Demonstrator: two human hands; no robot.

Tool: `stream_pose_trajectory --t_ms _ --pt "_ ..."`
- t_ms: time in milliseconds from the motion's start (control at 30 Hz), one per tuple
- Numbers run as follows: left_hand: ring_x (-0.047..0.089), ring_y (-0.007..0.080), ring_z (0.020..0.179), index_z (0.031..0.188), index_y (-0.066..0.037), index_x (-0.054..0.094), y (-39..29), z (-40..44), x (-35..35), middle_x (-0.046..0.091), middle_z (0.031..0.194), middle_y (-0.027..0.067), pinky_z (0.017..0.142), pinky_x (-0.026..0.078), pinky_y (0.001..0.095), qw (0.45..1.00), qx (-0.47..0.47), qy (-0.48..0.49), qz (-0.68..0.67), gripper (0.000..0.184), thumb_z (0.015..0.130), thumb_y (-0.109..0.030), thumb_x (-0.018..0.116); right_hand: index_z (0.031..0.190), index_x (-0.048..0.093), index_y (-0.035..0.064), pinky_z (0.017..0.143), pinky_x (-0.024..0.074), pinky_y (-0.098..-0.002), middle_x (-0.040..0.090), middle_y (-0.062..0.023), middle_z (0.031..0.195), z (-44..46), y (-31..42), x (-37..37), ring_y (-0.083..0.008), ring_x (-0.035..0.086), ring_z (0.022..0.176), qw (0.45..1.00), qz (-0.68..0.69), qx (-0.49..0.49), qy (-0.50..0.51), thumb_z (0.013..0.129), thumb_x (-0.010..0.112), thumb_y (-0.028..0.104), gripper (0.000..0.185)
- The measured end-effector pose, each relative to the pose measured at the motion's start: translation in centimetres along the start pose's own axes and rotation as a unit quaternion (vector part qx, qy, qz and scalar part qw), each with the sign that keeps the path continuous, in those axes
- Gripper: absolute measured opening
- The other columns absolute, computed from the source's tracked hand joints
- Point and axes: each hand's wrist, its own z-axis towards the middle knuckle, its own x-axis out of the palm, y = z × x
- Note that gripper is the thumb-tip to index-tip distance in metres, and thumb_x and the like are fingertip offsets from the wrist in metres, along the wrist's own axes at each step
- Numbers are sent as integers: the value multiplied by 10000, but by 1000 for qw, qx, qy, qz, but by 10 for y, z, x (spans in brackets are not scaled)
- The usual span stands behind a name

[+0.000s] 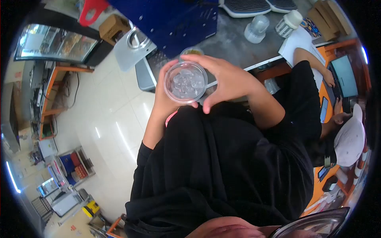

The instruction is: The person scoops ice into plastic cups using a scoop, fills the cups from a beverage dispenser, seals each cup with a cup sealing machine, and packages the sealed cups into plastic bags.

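A clear plastic cup [185, 82] with what looks like ice in it is in front of my torso, seen from above. My left hand [163, 93] is wrapped round its left side and underneath, closed on it. My right hand [230, 77] curves around the cup's far right side. Its fingers reach along the far rim, and its thumb stands apart from the cup with a gap between. Just beyond the cup, partly hidden by my fingers, is another clear cup [193, 51] with something yellowish-green in it.
A blue metal box [170, 23] stands on the dark counter [234, 47] ahead. Two clear and white containers, a jar [257, 29] and a lidded bottle [289, 23], stand to the right. A person in a pale cap [350, 137] sits at a laptop [343, 75] on my right.
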Motion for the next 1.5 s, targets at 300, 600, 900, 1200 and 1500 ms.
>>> stream_pose_trajectory --t_ms 300,600,900,1200,1500 --pt "494 259 1167 1434 -97 86 -28 69 48 478 1249 158 1001 398 407 987 66 62 -130 1372 406 -568 864 1304 427 42 973 412 -328 559 -92 1191 -8 -4 -60 -196 533 1127 967 143 23 -210 551 851 104 867" --pt "511 157 760 918 2 537 68 24 -35 477 839 61 720 442 290 1000 21 0 22 709 850 -690 399 1301 399 -41 937 438 -333 554 -171 1216 -18 -77 -251 -237 547 1086 778 -80 82 -618 534 892 271 964" --pt "532 149 673 909 4 517 92 -1 -59 472 731 38 684 467 287 987 -27 -157 -4 692 860 -672 382 1306 376 -84 937 450 -355 548 -230 1241 -21 -213 -438 -299 567 1116 614 -244 289 -692 505 883 410 1069" --pt "537 143 671 902 -9 526 102 -3 -53 488 719 40 665 478 286 983 -53 -177 12 669 877 -659 368 1264 388 -87 959 437 -361 526 -225 1262 -3 -247 -487 -322 533 1156 677 -278 243 -637 519 889 368 1007" --pt "542 148 690 914 -6 519 97 0 -46 499 725 43 690 464 283 983 -73 -170 18 671 873 -658 369 1247 440 -67 966 428 -344 560 -195 1238 -9 -263 -506 -283 552 1142 692 -282 213 -629 540 876 373 940"
